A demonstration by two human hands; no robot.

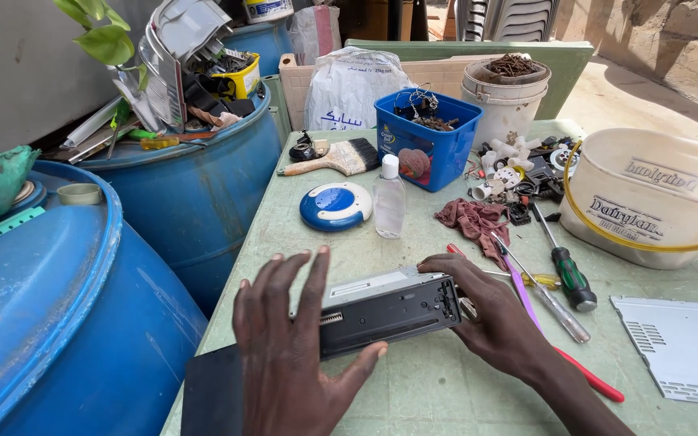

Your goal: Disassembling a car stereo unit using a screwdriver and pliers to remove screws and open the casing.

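Observation:
A black and silver car stereo unit (385, 309) lies on its side on the pale green table (438, 387). My left hand (288, 347) cups its left end, fingers spread upward and thumb under the front edge. My right hand (490, 311) grips its right end. A black flat panel (213, 391) lies at the table's near left corner, under my left wrist.
Screwdrivers (563, 270) and a red rag (472, 220) lie right of the unit. A white metal cover (684, 343), cream bucket (648, 198), blue tub (426, 133), clear bottle (389, 198), round blue-white device (335, 204) and paintbrush (341, 157) surround it. Blue barrels (58, 299) stand left.

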